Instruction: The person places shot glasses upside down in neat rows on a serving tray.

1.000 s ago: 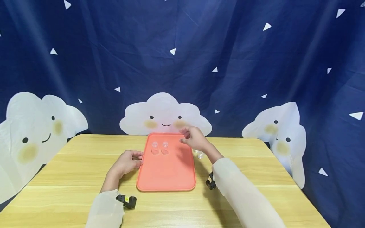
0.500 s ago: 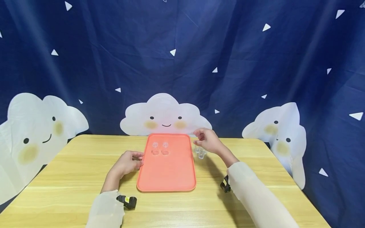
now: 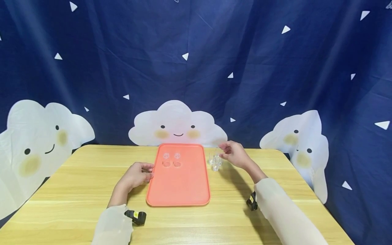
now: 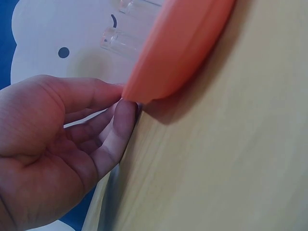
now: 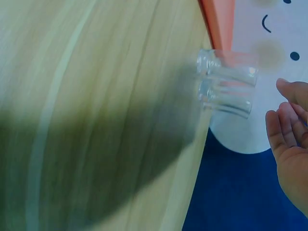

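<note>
Two small clear glasses [image 3: 166,160] stand upright side by side on the far left part of an orange tray [image 3: 179,187]. At the tray's left edge, the thumb and fingers of my left hand [image 3: 135,174] pinch the rim, as the left wrist view also shows. More clear glasses [image 3: 215,164] stand close together on the table, just right of the tray. My right hand [image 3: 235,154] hovers beside and slightly above these glasses, fingers loosely bent and nothing held. In the right wrist view a gap separates the fingertips [image 5: 284,86] from the glasses [image 5: 226,86].
A light wooden table [image 3: 177,224] carries the tray and the glasses. Behind its far edge hangs a dark blue curtain [image 3: 196,78] with white clouds and triangles. Black wrist cameras [image 3: 136,217] sit on both sleeves.
My right hand has moved right, from over the tray's right side to the glasses beside it, which are now more visible. My left hand and the tray stay put.
</note>
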Available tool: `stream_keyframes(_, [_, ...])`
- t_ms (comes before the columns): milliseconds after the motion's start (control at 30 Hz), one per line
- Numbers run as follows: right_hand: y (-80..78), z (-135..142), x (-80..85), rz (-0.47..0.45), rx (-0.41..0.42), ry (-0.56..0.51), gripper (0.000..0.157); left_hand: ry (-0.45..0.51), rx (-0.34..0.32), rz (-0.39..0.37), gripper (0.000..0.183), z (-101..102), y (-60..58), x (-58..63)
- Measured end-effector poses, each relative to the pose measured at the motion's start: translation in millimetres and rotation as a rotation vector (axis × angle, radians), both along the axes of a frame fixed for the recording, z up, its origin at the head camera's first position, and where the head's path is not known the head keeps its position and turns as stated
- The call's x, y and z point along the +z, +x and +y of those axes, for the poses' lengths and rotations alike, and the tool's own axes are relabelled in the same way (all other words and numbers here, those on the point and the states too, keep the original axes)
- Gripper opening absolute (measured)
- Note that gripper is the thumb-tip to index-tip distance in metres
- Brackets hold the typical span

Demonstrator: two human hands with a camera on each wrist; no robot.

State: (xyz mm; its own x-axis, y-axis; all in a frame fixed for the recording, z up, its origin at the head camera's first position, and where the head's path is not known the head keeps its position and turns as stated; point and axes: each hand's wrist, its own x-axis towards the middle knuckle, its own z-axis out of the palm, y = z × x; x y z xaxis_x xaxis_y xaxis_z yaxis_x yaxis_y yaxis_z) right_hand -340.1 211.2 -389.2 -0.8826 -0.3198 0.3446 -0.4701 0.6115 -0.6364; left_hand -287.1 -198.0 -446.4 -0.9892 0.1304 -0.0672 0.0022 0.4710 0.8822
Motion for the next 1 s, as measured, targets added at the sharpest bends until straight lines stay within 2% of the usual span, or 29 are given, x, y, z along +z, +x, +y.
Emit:
stream_keyframes(667, [-6.2, 23.5, -25.2, -0.145, -0.048, 0.028, 0.033, 0.011, -0.010, 0.014, 0.042, 0.5, -1.2, -1.7])
stream_keyframes(1000, [-13.4, 27.4, -40.1, -0.174, -0.042, 0.011, 0.030, 0.004, -0.005, 0.007, 0.042, -0.7, -0.9, -2.0])
